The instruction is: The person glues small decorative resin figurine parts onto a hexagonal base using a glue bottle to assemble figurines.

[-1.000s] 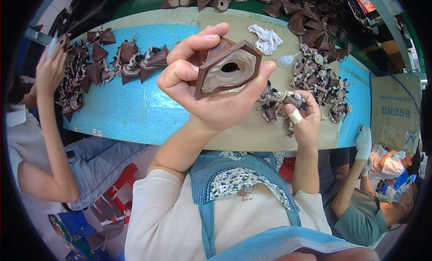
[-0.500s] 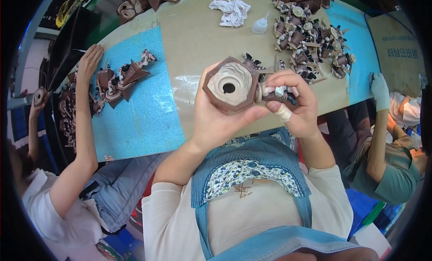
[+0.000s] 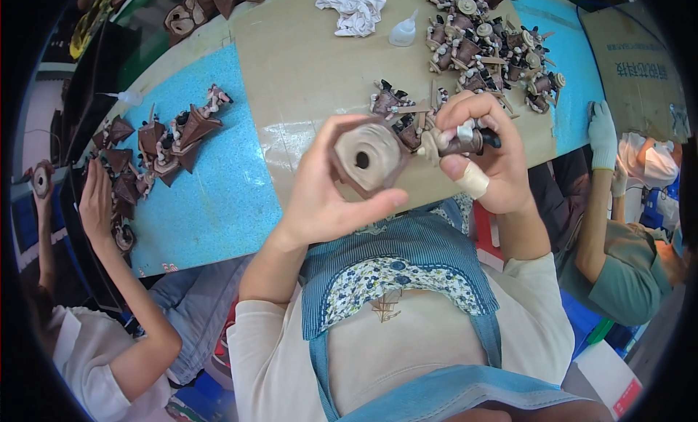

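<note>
My left hand (image 3: 309, 196) is closed round a brown and beige faceted piece, roughly hexagonal, with a dark round hole (image 3: 376, 147) in its pale underside. In my right hand (image 3: 502, 164) is a small painted figurine (image 3: 465, 141), pinched between fingers and thumb. It lies sideways, with a dark brown barrel-like body, a black end and a beige disc-like end toward the faceted piece. A narrow gap shows between the two. Pale tape wraps my right thumb. Just beyond my hands, a few similar figurines (image 3: 391, 102) lie on the table.
A heap of figurines (image 3: 483, 47) covers the far right of the table. Farther back are a white cloth (image 3: 351, 13) and a small squeeze bottle (image 3: 402, 33). Brown pieces (image 3: 178, 142) lie on the blue mat (image 3: 211, 225). Co-workers' hands (image 3: 94, 200) are on both sides.
My right hand has drawn the figurine slightly away from the faceted piece and turned it. The co-worker's hand at left has moved nearer along the table. The whole view has shifted a little.
</note>
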The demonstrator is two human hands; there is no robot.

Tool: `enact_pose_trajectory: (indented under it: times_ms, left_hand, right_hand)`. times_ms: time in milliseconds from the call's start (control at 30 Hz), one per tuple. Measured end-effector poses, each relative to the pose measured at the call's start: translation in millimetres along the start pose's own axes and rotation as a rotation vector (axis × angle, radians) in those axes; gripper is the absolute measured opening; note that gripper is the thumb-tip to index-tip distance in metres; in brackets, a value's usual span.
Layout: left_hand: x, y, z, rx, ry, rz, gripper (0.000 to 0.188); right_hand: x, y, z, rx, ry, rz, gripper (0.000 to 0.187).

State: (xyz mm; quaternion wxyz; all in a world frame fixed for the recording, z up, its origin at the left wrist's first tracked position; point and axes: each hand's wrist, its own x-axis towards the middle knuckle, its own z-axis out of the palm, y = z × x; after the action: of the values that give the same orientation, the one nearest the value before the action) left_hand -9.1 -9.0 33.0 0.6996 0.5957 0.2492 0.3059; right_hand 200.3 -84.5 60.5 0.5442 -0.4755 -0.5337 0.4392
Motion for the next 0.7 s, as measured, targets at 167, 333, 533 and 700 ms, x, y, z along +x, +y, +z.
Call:
enact_pose_trajectory:
  times_ms: [167, 333, 533, 700]
  left_hand:
    - [2, 1, 16, 0.199, -0.036, 0.084, 0.065]
    - [1, 5, 19, 0.365, -0.037, 0.136, 0.064]
    - [-2, 4, 21, 0.378, -0.051, 0.13, 0.067]
    - [-6, -3, 24, 0.247, -0.104, 0.085, 0.07]
  right_hand:
    - [18, -22, 9, -0.485, -0.253, -0.265, 0.03]
    - [27, -34, 15, -0.782, -0.384, -0.4, 0.031]
    - [31, -33, 18, -0.759, -0.464, -0.478, 0.036]
    - [30, -25, 16, -0.516, -0.525, -0.419, 0.037]
